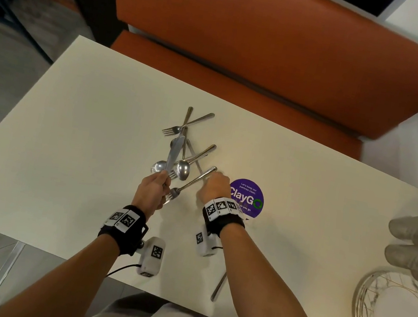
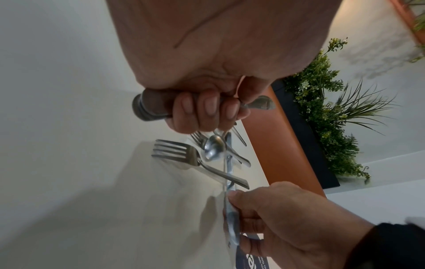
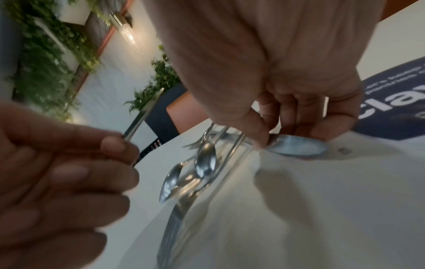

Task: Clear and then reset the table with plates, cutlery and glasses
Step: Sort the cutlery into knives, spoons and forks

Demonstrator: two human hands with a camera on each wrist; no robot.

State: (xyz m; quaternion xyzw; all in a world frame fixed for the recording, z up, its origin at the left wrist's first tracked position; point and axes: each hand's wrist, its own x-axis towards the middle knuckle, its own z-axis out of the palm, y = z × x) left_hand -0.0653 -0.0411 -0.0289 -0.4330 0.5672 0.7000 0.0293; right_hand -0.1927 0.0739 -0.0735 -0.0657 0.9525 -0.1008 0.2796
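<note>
A heap of forks, spoons and knives point(image 1: 189, 155) lies in the middle of the white table point(image 1: 81, 137). My left hand point(image 1: 154, 186) grips a knife point(image 1: 174, 152) by its thick handle point(image 2: 149, 107), blade pointing away from me; a thinner handle end point(image 2: 262, 102) sticks out of the same fist. Just right of it, my right hand point(image 1: 214, 185) is down at the table beside a fork point(image 1: 193, 180). Its thumb and fingers point(image 3: 260, 134) pinch the rounded end of a flat metal piece point(image 3: 296, 145), apparently a second knife point(image 2: 231, 218). Two spoons point(image 3: 204, 163) lie between the hands.
A purple round ClayGo sticker point(image 1: 247, 198) is stuck on the table right of my right hand. Ribbed glasses point(image 1: 417, 229) and a marbled plate point(image 1: 370, 310) sit at the right edge. A metal handle point(image 1: 217, 290) shows under my right forearm. An orange bench point(image 1: 276, 45) runs along the far side.
</note>
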